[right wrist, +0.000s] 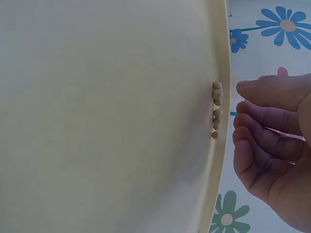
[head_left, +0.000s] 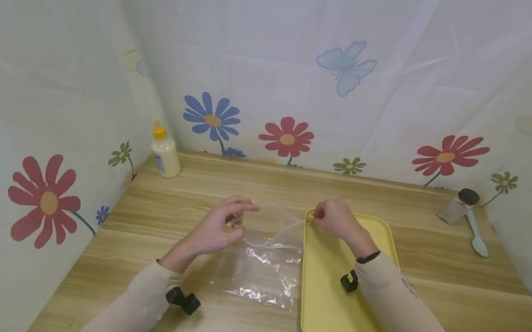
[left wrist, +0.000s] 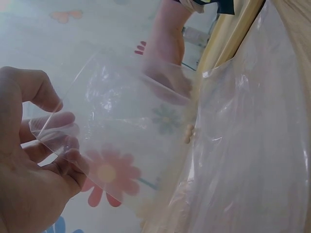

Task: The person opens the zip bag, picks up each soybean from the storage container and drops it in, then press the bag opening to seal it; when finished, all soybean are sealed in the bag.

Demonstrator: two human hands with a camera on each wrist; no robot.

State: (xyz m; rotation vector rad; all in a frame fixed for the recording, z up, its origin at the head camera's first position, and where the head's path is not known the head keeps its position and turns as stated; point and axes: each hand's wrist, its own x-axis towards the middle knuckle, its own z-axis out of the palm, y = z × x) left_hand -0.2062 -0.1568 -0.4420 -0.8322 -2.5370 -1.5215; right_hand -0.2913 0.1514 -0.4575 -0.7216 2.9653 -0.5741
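Note:
A clear plastic bag [head_left: 256, 277] lies on the table with its mouth raised and spread. My left hand [head_left: 214, 229] pinches the mouth's left edge between thumb and fingers; the left wrist view shows the fingertips through the film. A few small round beige beans [left wrist: 188, 133] sit inside the bag. To its right is a yellow tray [head_left: 336, 321]. More of these beans [right wrist: 217, 94] line up along the tray's rim. Right by them, over the tray's far left corner, is my right hand [head_left: 336, 220]. Its fingers are loosely bent, the thumb apart, nothing visible between them.
A glue bottle [head_left: 166, 158] with a yellow cap stands at the back left. At the back right, a dark-lidded jar [head_left: 457, 207] leans beside a pale blue spoon [head_left: 478, 241]. A flowered curtain [head_left: 269, 65] hangs behind the wooden table [head_left: 467, 327].

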